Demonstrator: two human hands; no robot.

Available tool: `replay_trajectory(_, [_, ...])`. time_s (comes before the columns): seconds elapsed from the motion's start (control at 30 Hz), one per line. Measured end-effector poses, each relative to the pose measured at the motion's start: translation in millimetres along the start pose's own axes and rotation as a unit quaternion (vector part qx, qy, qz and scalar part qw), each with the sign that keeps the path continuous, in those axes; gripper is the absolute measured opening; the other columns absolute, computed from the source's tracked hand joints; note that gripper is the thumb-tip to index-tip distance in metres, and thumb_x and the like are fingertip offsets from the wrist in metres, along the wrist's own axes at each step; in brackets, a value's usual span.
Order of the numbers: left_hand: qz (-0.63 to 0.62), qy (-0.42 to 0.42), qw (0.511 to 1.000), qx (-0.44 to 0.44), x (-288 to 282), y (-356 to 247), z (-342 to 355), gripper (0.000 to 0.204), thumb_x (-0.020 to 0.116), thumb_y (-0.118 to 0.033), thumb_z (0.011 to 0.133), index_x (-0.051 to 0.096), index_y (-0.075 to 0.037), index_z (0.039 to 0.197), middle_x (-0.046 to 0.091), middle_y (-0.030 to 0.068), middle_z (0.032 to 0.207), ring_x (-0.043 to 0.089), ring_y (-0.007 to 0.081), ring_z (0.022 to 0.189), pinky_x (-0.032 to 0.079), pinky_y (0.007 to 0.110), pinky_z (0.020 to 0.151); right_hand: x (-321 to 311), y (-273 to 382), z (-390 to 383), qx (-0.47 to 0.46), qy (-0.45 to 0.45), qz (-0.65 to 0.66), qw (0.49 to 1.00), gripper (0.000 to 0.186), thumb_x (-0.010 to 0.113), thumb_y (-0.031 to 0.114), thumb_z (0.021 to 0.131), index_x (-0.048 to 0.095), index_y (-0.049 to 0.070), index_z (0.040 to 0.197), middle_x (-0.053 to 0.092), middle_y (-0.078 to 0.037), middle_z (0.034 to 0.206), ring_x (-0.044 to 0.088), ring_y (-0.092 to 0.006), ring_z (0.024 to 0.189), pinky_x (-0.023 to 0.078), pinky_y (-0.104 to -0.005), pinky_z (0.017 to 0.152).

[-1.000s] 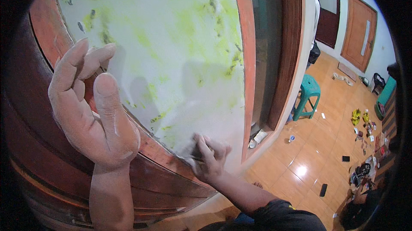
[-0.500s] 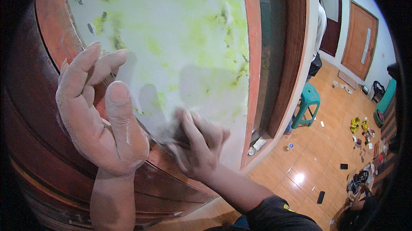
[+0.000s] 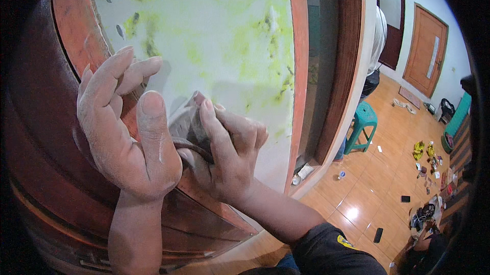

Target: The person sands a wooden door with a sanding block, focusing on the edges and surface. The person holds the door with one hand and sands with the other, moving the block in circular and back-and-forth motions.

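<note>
Pale dust coats my left hand (image 3: 130, 127), which is raised in front of the reddish-brown wooden frame (image 3: 76, 14). Its fingers are loosely bent and apart, with nothing in them. To its right, my right hand (image 3: 229, 147) grips a bent, dark grey sheet of sandpaper (image 3: 191, 124) between thumb and fingers. The sandpaper is against or just in front of the lower part of a white wall panel (image 3: 204, 30) with yellow-green patches and dark chipped spots. Whether it touches the surface I cannot tell.
Dark wood panelling (image 3: 35, 122) curves along the left. Right of the wall is a dark-framed window (image 3: 326, 70). Beyond stand a teal stool (image 3: 365, 114) and a person in white (image 3: 377, 40). Phones (image 3: 378, 234), bananas (image 3: 418, 150) and small items lie on the tiled floor (image 3: 326, 198).
My right hand, blurred before, now shows sharply and sits slightly higher, with the sandpaper tilted up. My left hand appears a little further right as the whole view shifts.
</note>
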State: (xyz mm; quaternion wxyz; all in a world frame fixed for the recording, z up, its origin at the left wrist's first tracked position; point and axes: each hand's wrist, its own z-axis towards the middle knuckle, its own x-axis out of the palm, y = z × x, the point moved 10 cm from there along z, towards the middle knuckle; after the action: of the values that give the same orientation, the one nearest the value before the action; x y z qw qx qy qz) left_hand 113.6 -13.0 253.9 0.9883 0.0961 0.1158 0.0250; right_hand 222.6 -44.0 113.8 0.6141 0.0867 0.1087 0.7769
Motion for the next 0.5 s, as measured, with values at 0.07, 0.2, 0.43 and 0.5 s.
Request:
replay_trajectory(0.07, [-0.028, -0.014, 1.000, 0.002, -0.7, -0.8, -1.0, 0.042, 0.047, -0.011, 0.110, 0.041, 0.010, 0.145, 0.067, 0.0239, 0.123, 0.064, 0.0243, 0.115, 0.045, 0.038, 0.108, 6.3, -8.1, -22.3, 0.025, 0.057, -0.021, 0.998, 0.076, 0.084, 0.029, 0.078, 0.059, -0.002, 0.143, 0.064, -0.012, 0.135, 0.054, -0.0252, 0.117, 0.032, -0.0410, 0.100])
replay_trajectory(0.2, [0.023, 0.026, 0.999, -0.002, -1.0, -4.0, -0.2, 0.041, 0.048, -0.012, 0.109, 0.043, 0.009, 0.144, 0.068, 0.0232, 0.122, 0.065, 0.0240, 0.115, 0.043, 0.039, 0.110, -21.7, -14.1, -89.9, 0.032, 0.018, -0.055, 0.998, 0.069, 0.088, 0.030, 0.073, 0.068, 0.006, 0.134, 0.066, -0.004, 0.128, 0.058, -0.0194, 0.112, 0.036, -0.0386, 0.093])
replay_trajectory(0.43, [0.034, 0.021, 0.999, 0.008, 1.2, -6.1, -1.6, 0.041, 0.049, -0.013, 0.109, 0.044, 0.010, 0.142, 0.069, 0.0219, 0.121, 0.065, 0.0235, 0.115, 0.043, 0.039, 0.111, 2.8, -4.8, -23.8, 0.026, 0.071, -0.020, 0.997, 0.076, 0.085, 0.026, 0.079, 0.058, -0.002, 0.144, 0.064, -0.012, 0.130, 0.055, -0.0249, 0.114, 0.033, -0.0407, 0.097])
replay_trajectory(0.5, [0.040, 0.017, 0.999, 0.009, 1.7, -5.8, -2.6, 0.041, 0.049, -0.013, 0.109, 0.044, 0.010, 0.142, 0.069, 0.0219, 0.120, 0.065, 0.0236, 0.114, 0.042, 0.040, 0.111, 2.1, 0.1, 2.5, 0.007, 0.016, -0.002, 1.000, 0.076, 0.084, 0.028, 0.079, 0.058, -0.002, 0.144, 0.064, -0.012, 0.131, 0.055, -0.0248, 0.115, 0.033, -0.0412, 0.097])
